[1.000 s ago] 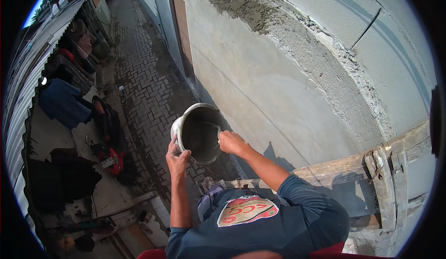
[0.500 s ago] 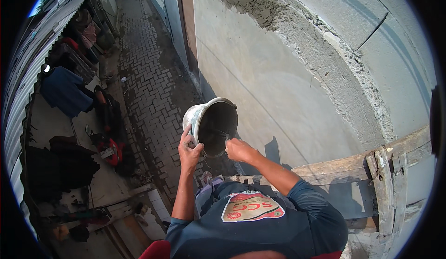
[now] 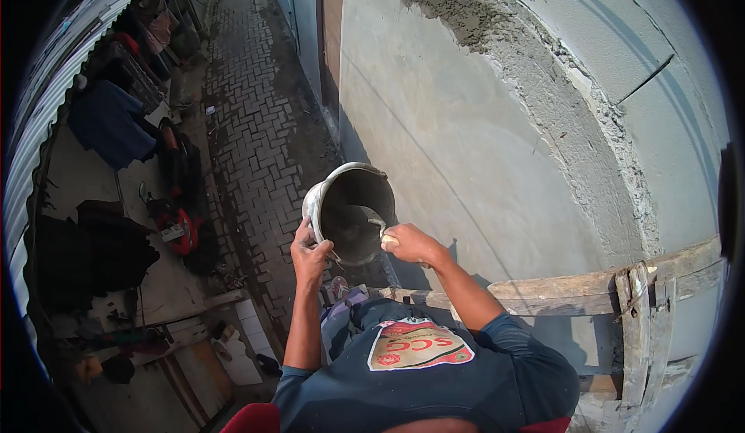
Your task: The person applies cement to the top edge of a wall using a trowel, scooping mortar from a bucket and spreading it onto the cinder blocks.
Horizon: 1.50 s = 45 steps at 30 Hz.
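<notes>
A pale, cement-stained bucket [image 3: 310, 200] is held tilted in front of me, its dark opening turned up toward me. My left hand [image 3: 309, 248] grips its near left side, thumb at the rim. My right hand [image 3: 411, 243] is closed on the light handle of a trowel [image 3: 372, 217], whose metal blade lies inside the bucket, against its dark, wet-looking interior. The plastered grey wall [image 3: 458, 169] rises beyond the bucket, with rough wet mortar [image 3: 438, 2] along its upper band.
A weathered timber scaffold [image 3: 636, 316] runs along the lower right. Below lie a narrow paved alley [image 3: 248, 99], a red motorbike [image 3: 182, 235], hanging dark clothes [image 3: 109, 122] and a corrugated roof [image 3: 54, 122] on the left. A brown door [image 3: 331, 37] is set in the wall.
The bucket has moved right and slightly up from where it was a second ago. The trowel has shifted within it, its handle now showing in my right hand. The view has tilted slightly.
</notes>
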Tool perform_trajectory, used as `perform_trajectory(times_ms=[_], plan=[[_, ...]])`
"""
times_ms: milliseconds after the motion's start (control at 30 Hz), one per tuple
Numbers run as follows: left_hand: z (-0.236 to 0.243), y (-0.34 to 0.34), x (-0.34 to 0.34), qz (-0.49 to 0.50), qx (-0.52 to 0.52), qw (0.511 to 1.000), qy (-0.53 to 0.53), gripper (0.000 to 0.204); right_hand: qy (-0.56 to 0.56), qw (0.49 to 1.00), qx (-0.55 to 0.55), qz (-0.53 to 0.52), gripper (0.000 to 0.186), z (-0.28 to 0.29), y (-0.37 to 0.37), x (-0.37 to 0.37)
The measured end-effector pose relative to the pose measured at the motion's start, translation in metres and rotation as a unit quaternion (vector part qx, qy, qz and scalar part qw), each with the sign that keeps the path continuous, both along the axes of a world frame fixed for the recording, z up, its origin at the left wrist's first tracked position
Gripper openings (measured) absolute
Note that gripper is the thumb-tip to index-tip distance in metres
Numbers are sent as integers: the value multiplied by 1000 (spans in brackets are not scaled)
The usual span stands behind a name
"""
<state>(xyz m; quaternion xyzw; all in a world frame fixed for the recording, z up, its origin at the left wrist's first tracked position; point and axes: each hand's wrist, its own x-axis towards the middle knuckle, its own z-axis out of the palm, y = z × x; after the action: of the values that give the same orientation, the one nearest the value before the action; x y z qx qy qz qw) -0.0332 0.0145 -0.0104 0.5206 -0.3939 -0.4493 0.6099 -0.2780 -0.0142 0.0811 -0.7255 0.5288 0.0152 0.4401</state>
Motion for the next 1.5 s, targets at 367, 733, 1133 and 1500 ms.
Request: perform_trajectory(times_ms=[367,733,1133,1500], plan=[[-5,27,33,98,167,965,178,18,-312,868,-74,-380,29,26,-71,-60],[-52,122,90,215,253,937,113,18,-29,733,-540,-412,32,42,-180,-109],[-45,156,89,298,319,885,164,22,-6,810,-428,-400,27,-39,-337,-84],[-39,189,92,333,314,869,188,23,40,856,-290,-427,26,-48,-417,-45]])
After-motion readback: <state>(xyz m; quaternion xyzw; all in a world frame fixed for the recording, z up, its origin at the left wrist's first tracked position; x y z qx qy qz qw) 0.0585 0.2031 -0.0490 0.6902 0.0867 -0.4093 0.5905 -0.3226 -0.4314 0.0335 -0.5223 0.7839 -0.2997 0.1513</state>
